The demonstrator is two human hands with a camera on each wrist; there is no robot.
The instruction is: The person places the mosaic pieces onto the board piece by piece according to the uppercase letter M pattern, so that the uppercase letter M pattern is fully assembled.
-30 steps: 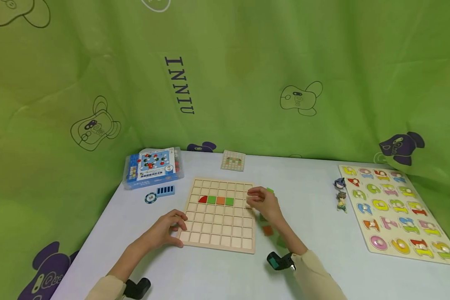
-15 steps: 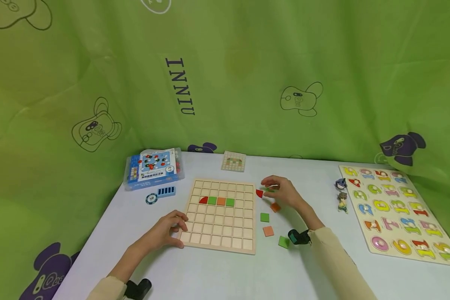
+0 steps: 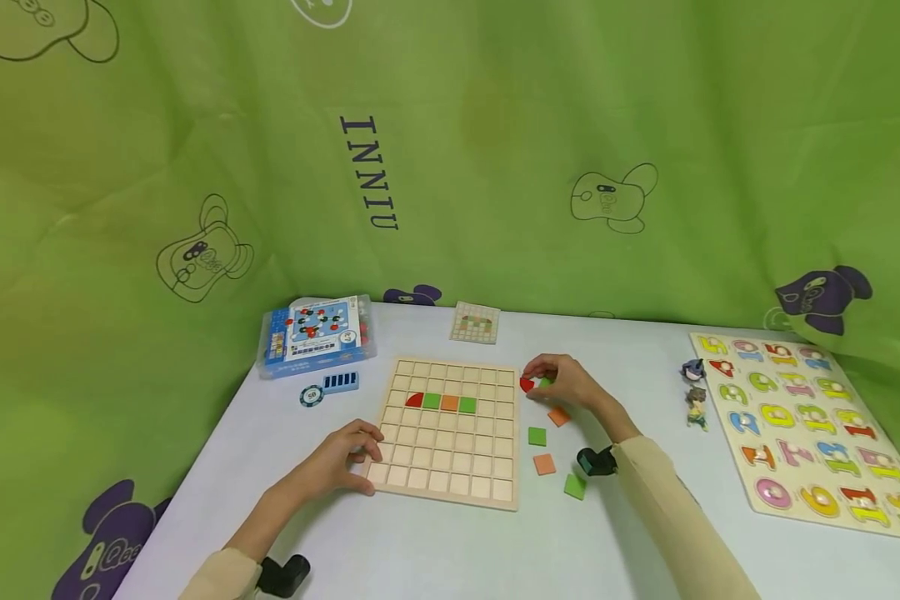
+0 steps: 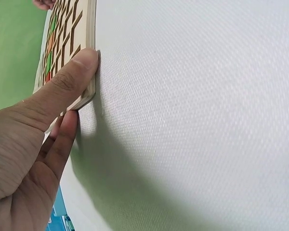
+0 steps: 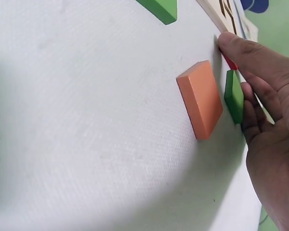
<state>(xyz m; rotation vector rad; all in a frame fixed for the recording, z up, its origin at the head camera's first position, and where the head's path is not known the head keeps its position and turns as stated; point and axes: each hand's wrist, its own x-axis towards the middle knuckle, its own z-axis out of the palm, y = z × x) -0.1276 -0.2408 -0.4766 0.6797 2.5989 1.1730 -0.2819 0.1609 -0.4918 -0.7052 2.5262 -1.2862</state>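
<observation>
A wooden grid board (image 3: pixel 450 467) lies on the table, with a row of red, green, orange and green tiles (image 3: pixel 441 402) set in its upper squares. My left hand (image 3: pixel 348 454) rests on the board's near left corner, thumb (image 4: pixel 70 79) pressed against the board's edge (image 4: pixel 89 53). My right hand (image 3: pixel 562 382) is just right of the board and pinches a red tile (image 3: pixel 527 384) (image 5: pixel 229 62) at the fingertips. A green tile (image 5: pixel 234 96) lies under that hand and an orange tile (image 5: pixel 201 98) beside it.
Loose green and orange tiles (image 3: pixel 544 463) lie right of the board. A pattern card (image 3: pixel 476 322), a blue box (image 3: pixel 317 333), a chip (image 3: pixel 311 395) and a blue strip (image 3: pixel 340 382) sit at the back left. A number puzzle board (image 3: pixel 806 425) and two small figures (image 3: pixel 694 392) are at the right.
My right hand moved from the board's right edge out to the loose tiles and took hold of a red tile. The left hand stayed on the board's corner.
</observation>
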